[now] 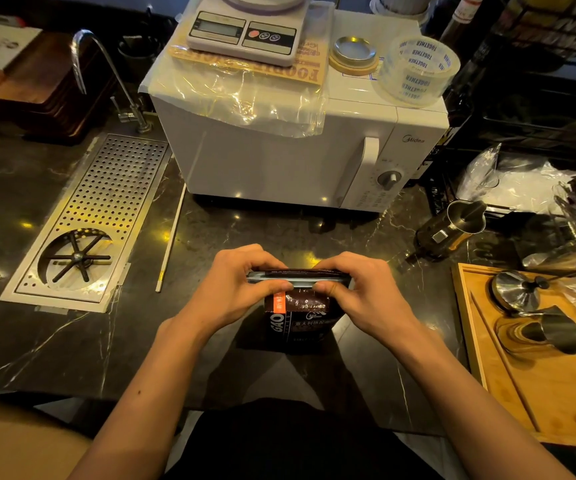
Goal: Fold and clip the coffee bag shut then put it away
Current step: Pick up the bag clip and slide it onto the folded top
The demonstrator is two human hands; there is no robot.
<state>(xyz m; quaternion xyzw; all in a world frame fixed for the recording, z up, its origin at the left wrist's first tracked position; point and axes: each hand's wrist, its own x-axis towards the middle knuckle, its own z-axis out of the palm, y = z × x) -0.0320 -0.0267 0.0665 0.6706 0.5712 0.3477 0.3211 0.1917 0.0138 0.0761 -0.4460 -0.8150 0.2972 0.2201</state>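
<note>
Brown foil bag (300, 318) stands upright on the dark counter (210, 233), dead centre in front of me, close to the near edge. Its top is flattened into a band running 9 to 3 o'clock, straight across my body.

Left hand (234, 289) pinches the 9 o'clock end of that band, thumb on my side, fingers curled over the far side. Right hand (359, 292) does the same at the 3 o'clock end. Both closed on the bag top, thumb tips nearly meeting at mid-band. Neither hand is nearer; the hold is even.

A pale strip lies along the band between my thumbs. Could be a clip or the bag's own seal edge; I cannot tell.

Both forearms come in from 6 o'clock, angled inward, wrists level and slightly cocked.

Judgement: fold step in hand, top being pressed or rolled down toward me. Since the band lies 9 to 3, the next roll should turn about that axis, both hands together, or the fold will skew.

Microwave (279, 157) sits at 12 o'clock, tray (480, 341) at 3 o'clock. No storage spot evident.
</note>
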